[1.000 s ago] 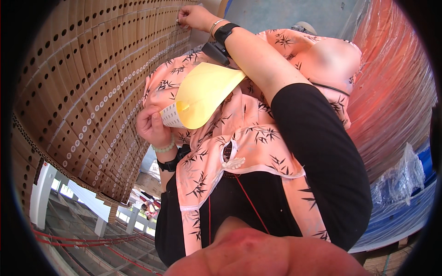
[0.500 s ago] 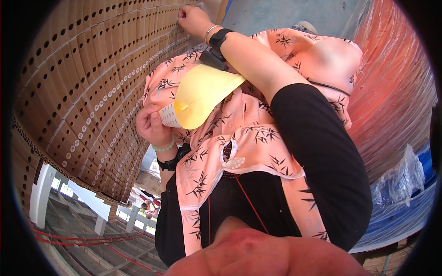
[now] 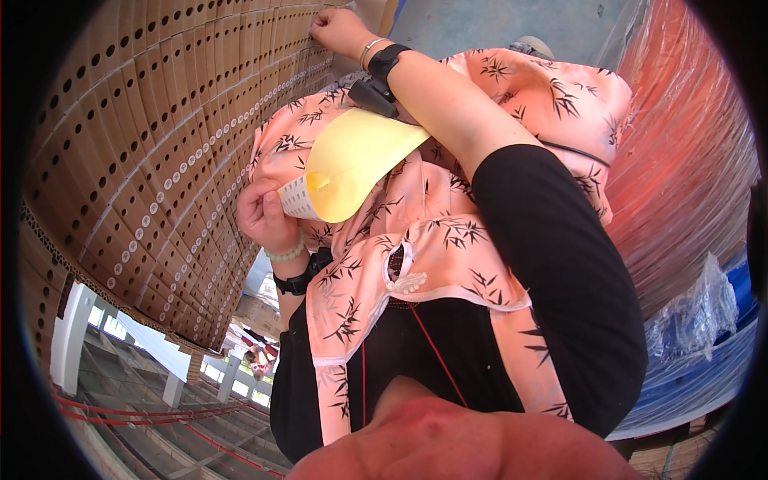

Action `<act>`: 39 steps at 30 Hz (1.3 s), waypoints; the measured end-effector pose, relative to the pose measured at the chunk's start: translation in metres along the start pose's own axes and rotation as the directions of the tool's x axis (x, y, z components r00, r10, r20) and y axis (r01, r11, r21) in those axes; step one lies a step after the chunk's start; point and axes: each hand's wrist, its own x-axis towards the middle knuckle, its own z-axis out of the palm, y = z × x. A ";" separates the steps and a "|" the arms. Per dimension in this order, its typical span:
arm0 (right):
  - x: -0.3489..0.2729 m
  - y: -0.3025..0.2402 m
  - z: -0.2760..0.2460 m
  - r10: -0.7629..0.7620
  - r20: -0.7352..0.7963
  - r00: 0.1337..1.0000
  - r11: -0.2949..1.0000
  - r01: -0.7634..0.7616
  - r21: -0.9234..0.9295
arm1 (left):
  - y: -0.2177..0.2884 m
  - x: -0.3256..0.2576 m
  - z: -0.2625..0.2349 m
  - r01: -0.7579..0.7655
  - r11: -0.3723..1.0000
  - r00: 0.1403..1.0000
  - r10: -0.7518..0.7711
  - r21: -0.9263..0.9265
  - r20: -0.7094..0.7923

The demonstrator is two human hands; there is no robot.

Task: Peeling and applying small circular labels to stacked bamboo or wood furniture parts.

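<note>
Left hand (image 3: 266,214) on yellow-and-white label sheet (image 3: 352,152), dark print (image 3: 297,198) illegible

L head-mtd fisheye cam, facing down, hands (image 3: 268,216) (image 3: 342,34) close

Hands: two, left hand (image 3: 268,216) and right hand (image 3: 340,32). One yellow sheet (image 3: 352,152) in left hand. Black wrist straps (image 3: 304,276): two, one per wrist. One beaded bracelet (image 3: 286,254) by left hand. Holed cardboard cartons (image 3: 172,136) beside hands: too many to count.
</note>
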 end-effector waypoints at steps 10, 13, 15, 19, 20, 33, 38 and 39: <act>0.035 0.024 -0.010 -0.046 -0.096 0.994 0.977 0.025 -0.214 | -0.002 0.008 0.017 0.027 0.997 0.999 -0.024 -0.074 0.039; 0.026 -0.023 -0.034 -0.224 -0.073 0.972 0.956 0.205 -0.208 | 0.010 0.017 0.022 -0.018 1.000 0.998 0.017 -0.016 -0.056; 0.024 -0.062 -0.069 -0.237 0.039 0.971 0.942 0.239 -0.234 | 0.015 0.028 0.038 -0.033 0.999 0.993 0.030 -0.021 -0.112; -0.040 -0.191 -0.114 -0.214 0.512 0.832 0.924 0.342 -0.169 | 0.039 0.048 0.048 -0.135 0.991 0.961 0.134 0.012 -0.244; -0.058 -0.216 -0.130 -0.234 0.529 0.816 0.932 0.344 -0.117 | 0.038 0.053 0.050 -0.186 0.980 0.952 0.196 0.064 -0.237; -0.151 -0.237 -0.162 -0.588 0.311 0.747 0.727 0.656 -0.203 | 0.061 0.099 0.087 -0.494 0.829 0.854 0.519 0.261 -0.031; -0.149 -0.236 -0.167 -0.638 0.225 0.736 0.675 0.675 -0.298 | 0.082 0.119 0.094 -0.619 0.690 0.776 0.610 0.374 0.159; -0.148 -0.236 -0.165 -0.597 0.208 0.775 0.716 0.632 -0.297 | 0.083 0.124 0.090 -0.660 0.631 0.743 0.628 0.408 0.232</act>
